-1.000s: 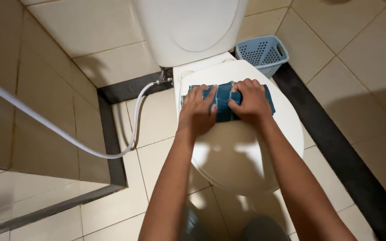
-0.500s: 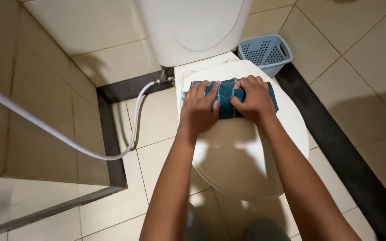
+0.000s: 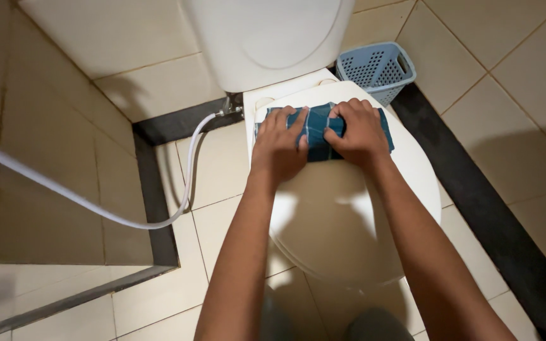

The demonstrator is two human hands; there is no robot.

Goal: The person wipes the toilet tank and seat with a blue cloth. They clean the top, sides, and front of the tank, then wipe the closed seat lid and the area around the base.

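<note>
Head view: left hand (image 3: 279, 148) and right hand (image 3: 356, 132) press flat, palms down, on the folded dark-teal checked cloth (image 3: 318, 129) lying at the back of the closed white plastic toilet lid (image 3: 342, 221); uneven pressure could slide the cloth off the smooth lid

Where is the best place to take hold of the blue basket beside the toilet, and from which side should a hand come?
Probably its top rim, from above. The blue basket stands upright on the floor with its mouth open upward, and the near rim shows free. The toilet tank crowds its left side, so an approach from above or from the right looks easiest.
</note>
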